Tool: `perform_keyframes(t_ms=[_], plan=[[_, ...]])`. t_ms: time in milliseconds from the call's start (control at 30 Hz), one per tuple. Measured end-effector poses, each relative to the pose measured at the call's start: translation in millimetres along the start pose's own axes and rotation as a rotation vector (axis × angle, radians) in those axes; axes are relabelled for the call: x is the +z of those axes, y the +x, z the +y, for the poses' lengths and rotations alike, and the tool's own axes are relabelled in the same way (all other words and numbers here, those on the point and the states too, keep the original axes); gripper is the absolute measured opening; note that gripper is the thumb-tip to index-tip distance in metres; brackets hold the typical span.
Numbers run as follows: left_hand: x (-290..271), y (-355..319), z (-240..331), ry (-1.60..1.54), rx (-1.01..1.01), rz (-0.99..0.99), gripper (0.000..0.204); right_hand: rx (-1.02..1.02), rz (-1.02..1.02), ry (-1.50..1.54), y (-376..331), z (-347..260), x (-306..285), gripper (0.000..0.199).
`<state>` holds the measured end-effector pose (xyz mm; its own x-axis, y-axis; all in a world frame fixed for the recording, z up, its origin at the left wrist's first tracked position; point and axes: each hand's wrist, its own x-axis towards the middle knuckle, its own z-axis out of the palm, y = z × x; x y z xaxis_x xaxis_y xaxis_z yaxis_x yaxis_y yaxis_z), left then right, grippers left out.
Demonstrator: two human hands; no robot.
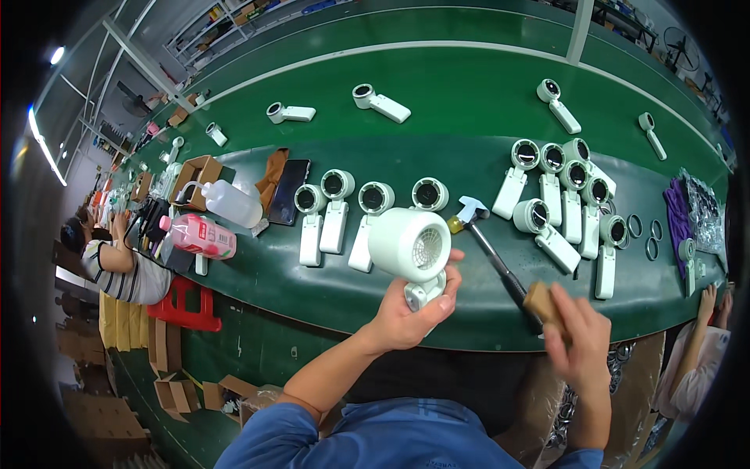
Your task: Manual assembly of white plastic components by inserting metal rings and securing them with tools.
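A: Left hand has its fingers clamped round the handle of a white handheld fan, held up just off the near edge of the green bench, grille facing the person.

B: And the right hand?

A: Blurred, but fingers look closed on the wooden grip of the small hammer, head lying just right of the fan.

B: Tips?

A: I'd say keep the fan steady, tap lightly, plastic shell prob. marks easily.

B: Beyond the fan?

A: Row of same white fans lying flat, another cluster to the far right w/ loose rings, pink bottle off left.
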<state>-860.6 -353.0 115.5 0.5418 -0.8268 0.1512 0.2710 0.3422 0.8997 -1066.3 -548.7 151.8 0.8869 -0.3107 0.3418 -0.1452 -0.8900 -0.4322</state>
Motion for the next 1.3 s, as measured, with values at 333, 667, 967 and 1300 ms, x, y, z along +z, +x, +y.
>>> perform_keyframes(t_ms=[333, 667, 967, 1300], plan=[[1.2, -0.3, 3.0, 0.117, -0.027, -0.066, 0.065, -0.133, -0.014, -0.086, -14.8, -25.2, -14.6, 0.054], [1.5, -9.5, -1.0, 0.045, -0.072, -0.022, 0.061, -0.320, -0.045, -0.178, -9.2, -44.2, -32.0, 0.056], [1.6, -7.0, -2.0, 0.072, -0.103, -0.048, 0.051, -0.309, -0.098, -0.152, 12.3, -64.1, -34.4, 0.055], [0.6, -9.9, -8.8, 0.142, -0.102, -0.015, 0.048, -0.347, -0.088, -0.235, 10.9, -62.7, -33.3, 0.055]])
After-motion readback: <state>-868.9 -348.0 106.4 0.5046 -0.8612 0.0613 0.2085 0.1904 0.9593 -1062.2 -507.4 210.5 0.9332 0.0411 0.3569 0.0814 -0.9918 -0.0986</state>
